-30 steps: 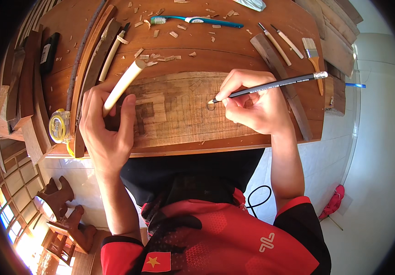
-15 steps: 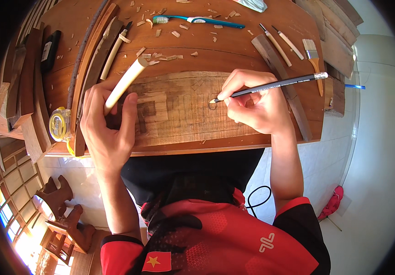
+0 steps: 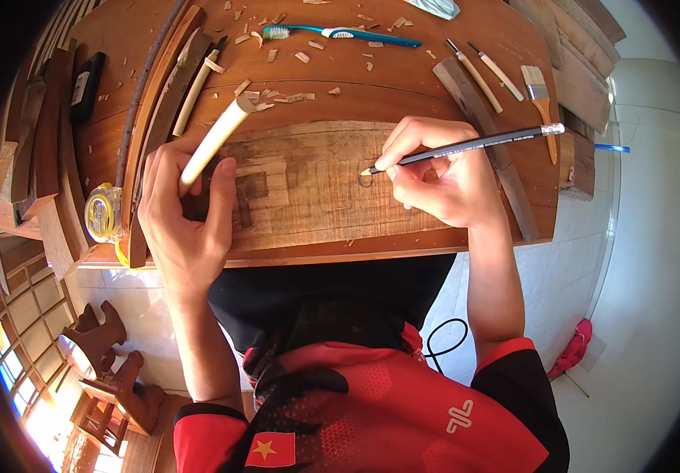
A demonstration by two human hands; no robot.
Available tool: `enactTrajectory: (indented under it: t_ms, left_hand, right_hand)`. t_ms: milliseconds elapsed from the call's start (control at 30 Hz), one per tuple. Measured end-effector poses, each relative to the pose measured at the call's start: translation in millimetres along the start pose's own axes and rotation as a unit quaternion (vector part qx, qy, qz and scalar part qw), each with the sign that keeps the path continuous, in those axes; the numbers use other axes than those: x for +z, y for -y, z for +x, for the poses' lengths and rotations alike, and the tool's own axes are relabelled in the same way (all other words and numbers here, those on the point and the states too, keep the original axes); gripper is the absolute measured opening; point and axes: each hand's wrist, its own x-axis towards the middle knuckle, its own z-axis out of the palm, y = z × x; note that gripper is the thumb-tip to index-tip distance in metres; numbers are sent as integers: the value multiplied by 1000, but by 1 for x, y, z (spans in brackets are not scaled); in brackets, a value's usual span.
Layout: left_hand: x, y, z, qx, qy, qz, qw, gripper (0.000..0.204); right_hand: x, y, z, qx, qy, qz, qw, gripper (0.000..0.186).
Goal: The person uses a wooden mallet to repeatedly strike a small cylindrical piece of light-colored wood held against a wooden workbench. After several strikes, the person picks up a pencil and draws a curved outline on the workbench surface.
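Observation:
A curved wooden board lies flat at the table's near side, with carved recesses towards its left end and pencil lines across it. My right hand is closed in a writing grip on a black pencil. The pencil's tip is at a small drawn loop right of the board's middle. Over the board's left end, my left hand grips a pale round wooden tool handle tilted up and away. What is at the handle's lower end is hidden by the fingers.
Wood chips and a toothbrush lie beyond the board. A tape measure and wood strips stand left. To the right are a wood strip, two slim pale-handled tools and a paintbrush. Planks flank the table.
My right hand and the pencil have shifted only very slightly at the same spot on the board. The left hand keeps its hold on the handle.

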Motion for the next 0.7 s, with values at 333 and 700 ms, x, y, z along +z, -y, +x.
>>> enactTrajectory:
  t_ms: [333,700]
  left_hand:
    - [-1,-1,0,-3,2,2,1000,12]
    - [-1,-2,0,-13,4,3,1000,13]
  right_hand:
    - [1,-1,1,5,1,4,1000,12]
    - [5,-1,2,17,-41,11,999,10]
